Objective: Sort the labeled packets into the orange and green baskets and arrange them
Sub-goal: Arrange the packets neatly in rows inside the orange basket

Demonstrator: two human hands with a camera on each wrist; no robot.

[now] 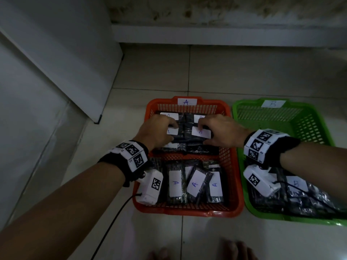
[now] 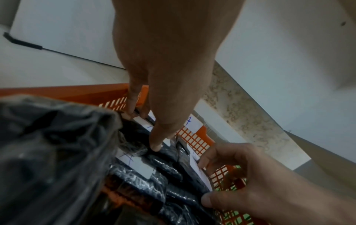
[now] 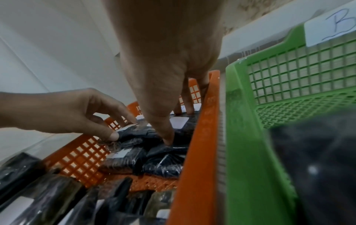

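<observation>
Our left hand (image 1: 157,128) has its grip closed on a dark packet (image 1: 173,133) with a white label, fingers curled over its far edge and thumb at the near edge. Our right hand (image 1: 219,131) grips the neighbouring packet (image 1: 200,132) the same way, fingertips on the far side of its "A" label and thumb tucked under the near edge. In the left wrist view our thumb (image 2: 156,143) presses down on the dark wrapping between two labels.

Both packets lie side by side in the far half of the orange basket (image 1: 232,186), on top of other dark packets stacked there. Just beyond them, against the basket's far wall, sit two more labelled packets (image 1: 187,117). The far rim carries a white tag marked "A" (image 1: 186,102).

In the near half of the orange basket lie three packets (image 1: 195,182) with "A" labels facing up, the middle one tilted, plus others partly hidden under our left wrist.

To the right of the orange basket, touching or nearly touching it, stands the green basket (image 1: 309,126), with a "B" tag (image 1: 273,104) on its far rim. Its far half shows bare mesh; its near half holds dark packets, one showing a "B" label (image 1: 296,183).

Both baskets rest on the tiled floor (image 1: 244,72).
</observation>
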